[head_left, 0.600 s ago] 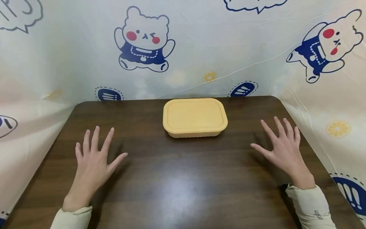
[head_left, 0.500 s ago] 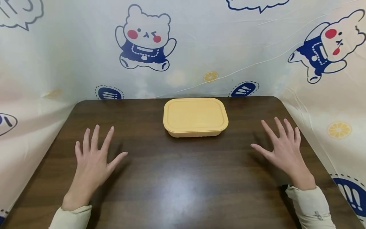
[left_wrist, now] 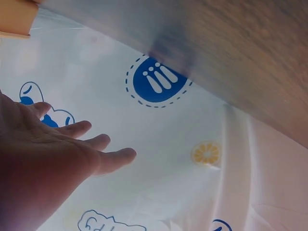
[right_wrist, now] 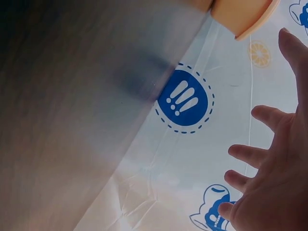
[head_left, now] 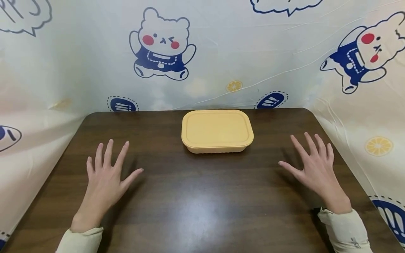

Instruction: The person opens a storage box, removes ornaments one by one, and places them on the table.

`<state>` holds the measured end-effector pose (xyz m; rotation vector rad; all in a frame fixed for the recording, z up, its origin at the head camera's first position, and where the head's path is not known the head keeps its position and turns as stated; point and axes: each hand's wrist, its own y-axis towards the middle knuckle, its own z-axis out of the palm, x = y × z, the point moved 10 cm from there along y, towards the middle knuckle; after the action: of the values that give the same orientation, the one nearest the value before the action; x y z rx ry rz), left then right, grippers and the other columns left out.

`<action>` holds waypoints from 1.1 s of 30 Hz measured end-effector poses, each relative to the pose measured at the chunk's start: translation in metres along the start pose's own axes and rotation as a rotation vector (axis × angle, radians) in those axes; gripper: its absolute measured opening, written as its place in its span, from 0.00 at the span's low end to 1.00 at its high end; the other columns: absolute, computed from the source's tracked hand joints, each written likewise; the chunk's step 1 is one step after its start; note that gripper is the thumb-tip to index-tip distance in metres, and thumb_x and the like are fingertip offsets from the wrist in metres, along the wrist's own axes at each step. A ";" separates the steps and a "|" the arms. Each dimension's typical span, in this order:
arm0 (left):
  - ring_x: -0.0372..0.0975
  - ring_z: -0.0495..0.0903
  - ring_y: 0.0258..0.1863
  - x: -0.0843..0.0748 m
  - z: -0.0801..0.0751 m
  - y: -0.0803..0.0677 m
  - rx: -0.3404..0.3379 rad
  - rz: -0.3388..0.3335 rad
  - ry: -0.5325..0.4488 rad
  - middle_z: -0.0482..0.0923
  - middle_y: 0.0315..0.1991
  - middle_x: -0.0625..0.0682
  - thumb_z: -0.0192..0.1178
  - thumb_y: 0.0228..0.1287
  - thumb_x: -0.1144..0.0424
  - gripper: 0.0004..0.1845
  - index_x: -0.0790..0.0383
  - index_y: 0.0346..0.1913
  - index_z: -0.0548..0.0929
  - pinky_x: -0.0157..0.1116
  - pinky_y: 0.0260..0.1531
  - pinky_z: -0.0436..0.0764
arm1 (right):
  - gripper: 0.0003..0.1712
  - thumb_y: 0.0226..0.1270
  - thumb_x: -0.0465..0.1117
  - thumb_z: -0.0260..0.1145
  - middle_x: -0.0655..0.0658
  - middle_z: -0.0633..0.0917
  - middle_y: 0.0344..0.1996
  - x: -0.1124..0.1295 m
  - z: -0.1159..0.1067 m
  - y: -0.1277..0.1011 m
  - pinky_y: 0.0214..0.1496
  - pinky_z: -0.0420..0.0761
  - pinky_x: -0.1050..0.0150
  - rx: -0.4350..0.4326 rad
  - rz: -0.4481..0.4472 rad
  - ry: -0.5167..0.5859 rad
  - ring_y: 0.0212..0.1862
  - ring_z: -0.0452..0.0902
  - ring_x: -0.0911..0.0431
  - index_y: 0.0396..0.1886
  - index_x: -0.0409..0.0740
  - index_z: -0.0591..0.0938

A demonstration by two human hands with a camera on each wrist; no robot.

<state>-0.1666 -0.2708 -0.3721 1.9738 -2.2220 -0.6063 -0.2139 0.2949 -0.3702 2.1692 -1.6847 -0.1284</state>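
Note:
A yellow lidded food container (head_left: 217, 130) sits near the table's far edge, its lid on. To its left and nearer, my left hand (head_left: 104, 186) hovers palm down over the table, fingers spread and holding nothing. My right hand (head_left: 317, 172) is likewise spread on the right side, apart from the container. In the left wrist view, the left hand (left_wrist: 53, 149) shows its palm side, with a corner of the container (left_wrist: 17, 17) at the upper left. The right wrist view has the right hand (right_wrist: 274, 159) with fingers apart and the container (right_wrist: 243, 14) at the top.
The dark brown wooden table (head_left: 202, 196) has rounded far corners and reflects light in the middle. A pale curtain (head_left: 221, 45) printed with bears, orange slices and blue ovals hangs behind the table and along both sides.
The head view has shifted slightly, so everything sits a few pixels lower and to the right. Both hands keep their spread pose, and the container stays where it was.

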 end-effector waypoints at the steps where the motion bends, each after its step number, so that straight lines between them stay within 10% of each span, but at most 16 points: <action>1: 0.62 0.40 0.77 0.000 0.000 0.000 -0.002 0.001 0.000 0.44 0.78 0.65 0.66 0.56 0.35 0.52 0.42 0.80 0.53 0.74 0.64 0.41 | 0.56 0.53 0.69 0.71 0.32 0.57 0.75 0.000 0.000 0.000 0.72 0.33 0.29 0.001 0.001 0.000 0.77 0.40 0.35 0.78 0.57 0.61; 23: 0.62 0.44 0.76 -0.016 0.004 0.009 0.000 0.066 -0.001 0.47 0.78 0.65 0.65 0.57 0.35 0.51 0.43 0.79 0.54 0.73 0.64 0.45 | 0.51 0.55 0.65 0.72 0.30 0.62 0.72 0.025 -0.009 0.020 0.70 0.42 0.27 -0.031 -0.107 0.009 0.75 0.47 0.35 0.76 0.53 0.65; 33: 0.63 0.57 0.70 -0.043 0.010 0.034 0.132 0.098 -0.150 0.58 0.72 0.66 0.58 0.70 0.41 0.41 0.47 0.79 0.55 0.70 0.60 0.59 | 0.41 0.69 0.55 0.66 0.29 0.70 0.65 0.047 -0.002 0.045 0.69 0.48 0.30 0.035 -0.119 0.110 0.65 0.62 0.32 0.76 0.47 0.64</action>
<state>-0.1952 -0.2246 -0.3610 1.9223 -2.4916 -0.6305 -0.2419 0.2417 -0.3448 2.2593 -1.5095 -0.0115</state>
